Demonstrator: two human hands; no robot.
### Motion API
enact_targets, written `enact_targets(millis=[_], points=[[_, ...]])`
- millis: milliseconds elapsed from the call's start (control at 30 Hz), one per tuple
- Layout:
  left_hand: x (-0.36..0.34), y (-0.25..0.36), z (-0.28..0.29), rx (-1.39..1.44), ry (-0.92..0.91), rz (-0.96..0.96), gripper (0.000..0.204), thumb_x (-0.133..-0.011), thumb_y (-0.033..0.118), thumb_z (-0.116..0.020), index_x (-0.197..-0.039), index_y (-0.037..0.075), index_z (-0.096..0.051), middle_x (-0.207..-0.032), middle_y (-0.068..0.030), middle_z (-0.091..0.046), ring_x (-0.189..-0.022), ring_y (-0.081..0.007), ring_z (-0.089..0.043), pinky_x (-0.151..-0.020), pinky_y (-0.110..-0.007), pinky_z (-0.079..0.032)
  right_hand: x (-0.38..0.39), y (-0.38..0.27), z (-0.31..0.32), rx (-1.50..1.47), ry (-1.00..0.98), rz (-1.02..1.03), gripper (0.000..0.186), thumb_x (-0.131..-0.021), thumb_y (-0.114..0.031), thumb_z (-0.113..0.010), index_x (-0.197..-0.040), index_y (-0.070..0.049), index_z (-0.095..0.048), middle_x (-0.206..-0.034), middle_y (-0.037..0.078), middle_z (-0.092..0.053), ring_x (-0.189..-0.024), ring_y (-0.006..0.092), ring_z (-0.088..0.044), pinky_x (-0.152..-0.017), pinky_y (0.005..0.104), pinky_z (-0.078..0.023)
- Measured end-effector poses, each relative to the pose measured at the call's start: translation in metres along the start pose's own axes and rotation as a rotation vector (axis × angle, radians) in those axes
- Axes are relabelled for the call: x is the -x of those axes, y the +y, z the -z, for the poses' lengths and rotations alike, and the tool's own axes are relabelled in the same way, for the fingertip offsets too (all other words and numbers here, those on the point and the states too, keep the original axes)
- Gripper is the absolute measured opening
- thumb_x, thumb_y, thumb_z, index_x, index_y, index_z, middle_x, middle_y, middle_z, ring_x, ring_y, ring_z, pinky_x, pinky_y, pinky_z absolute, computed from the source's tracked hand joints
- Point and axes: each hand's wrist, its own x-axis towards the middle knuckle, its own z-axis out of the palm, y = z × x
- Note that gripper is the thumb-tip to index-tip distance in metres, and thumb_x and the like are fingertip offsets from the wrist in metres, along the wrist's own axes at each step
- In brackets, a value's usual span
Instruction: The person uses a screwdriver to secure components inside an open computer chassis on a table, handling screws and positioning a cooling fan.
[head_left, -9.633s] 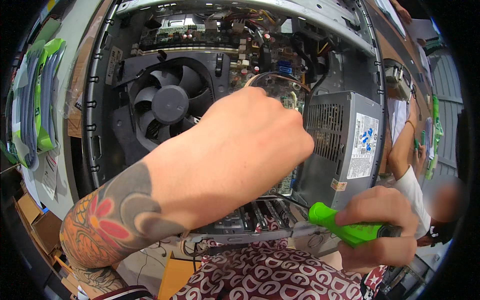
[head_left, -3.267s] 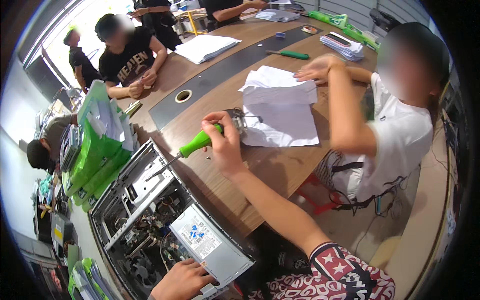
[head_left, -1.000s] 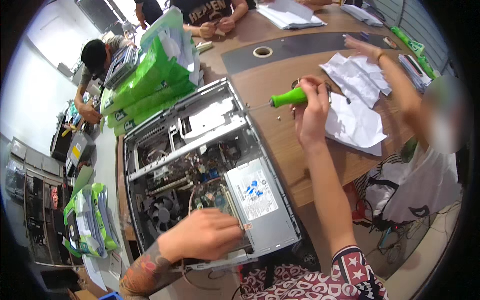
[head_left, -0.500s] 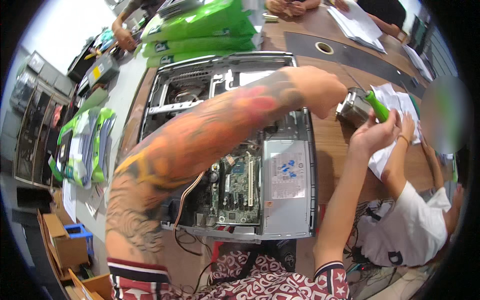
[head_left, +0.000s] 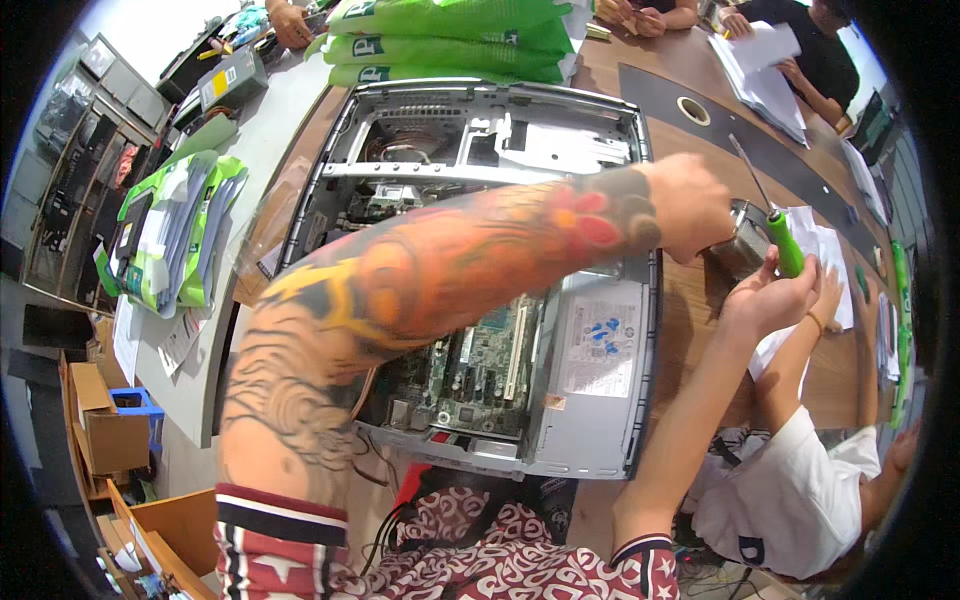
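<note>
An opened desktop computer case point(head_left: 590, 440) lies on the table in front of me, its green circuit board point(head_left: 480, 375) partly covered by my left forearm. My left hand point(head_left: 690, 205) reaches across to the right beyond the case, its fingers curled against a small silvery metal box point(head_left: 738, 240); the fingertips are mostly hidden. In my right hand point(head_left: 768, 300) is a screwdriver point(head_left: 787, 245), gripped by its green handle, with the long shaft pointing up and away. The screwdriver stands beside the metal box, and I cannot tell whether they touch.
Green plastic packs point(head_left: 450, 50) are stacked behind the case. A tape roll point(head_left: 693, 110) rests on the dark table strip. White papers point(head_left: 825, 255) lie at the right, near a person in a white shirt point(head_left: 800, 490). Green-wrapped papers point(head_left: 185, 235) sit on the left table.
The whole view has shifted, so the case and tape appear farther right. Both hands keep their closed grips beside the metal box; the screwdriver remains in my right hand.
</note>
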Motion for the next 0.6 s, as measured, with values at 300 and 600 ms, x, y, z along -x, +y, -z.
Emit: enact_targets(millis=[300, 600], points=[[0.165, -0.020, 0.067, 0.159, 0.483, 0.138, 0.009, -0.077, 0.005, -0.067, -0.080, 0.000, -0.059, -0.081, -0.0124, -0.060, -0.080, -0.0336, -0.060, -0.075, -0.040, -0.047, 0.000, -0.003, 0.002, 0.039, -0.002, 0.076, 0.030, -0.095, -0.014, -0.059, -0.119, 0.002, -0.048, -0.105, 0.013, -0.055, -0.078, 0.0210, -0.061, -0.061, 0.0264, -0.056], [0.205, -0.032, 0.029, 0.373, 0.501, 0.346, 0.007, -0.077, 0.002, -0.068, -0.080, 0.000, -0.061, -0.078, -0.0102, -0.062, -0.070, -0.0237, -0.061, -0.063, -0.033, -0.049, 0.014, -0.004, -0.010, 0.032, -0.238, 0.148, 0.022, -0.095, -0.014, -0.059, -0.114, -0.004, -0.052, -0.097, 0.008, -0.058, -0.085, 0.0158, -0.060, -0.063, 0.0279, -0.050]])
